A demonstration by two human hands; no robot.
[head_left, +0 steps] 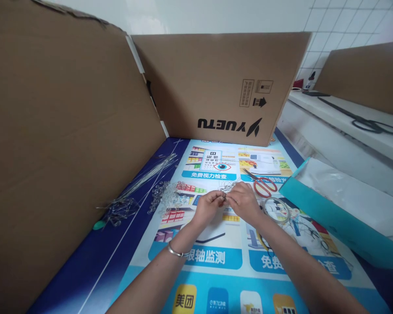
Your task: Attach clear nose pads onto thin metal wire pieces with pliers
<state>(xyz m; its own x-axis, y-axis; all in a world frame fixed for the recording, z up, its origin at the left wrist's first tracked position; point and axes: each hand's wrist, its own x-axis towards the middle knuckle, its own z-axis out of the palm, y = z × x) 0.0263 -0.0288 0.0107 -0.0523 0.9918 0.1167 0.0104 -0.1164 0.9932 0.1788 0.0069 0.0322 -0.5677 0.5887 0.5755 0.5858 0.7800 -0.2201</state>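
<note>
My left hand point(209, 207) and my right hand point(244, 200) meet over the printed mat, fingertips pinched close together. Between them is a small dark bit of thin wire point(224, 197), mostly covered by the fingers. Just beyond the fingertips lies a tangle of fine wire point(227, 186), partly behind my right hand. Left of my hands is a spread of clear beads point(170, 195). Red-handled scissors point(265, 186) lie to the right of my right hand, and a coil of wire point(277, 210) sits beside that wrist.
Long straight wires point(150, 174) and a heap of wire pieces point(120, 209) lie at the left. Cardboard panels point(216, 87) wall the left and back. A teal box point(334, 218) stands right. Black scissors point(363, 118) rest on a ledge. A yellow-handled tool point(262, 241) is partly under my right forearm.
</note>
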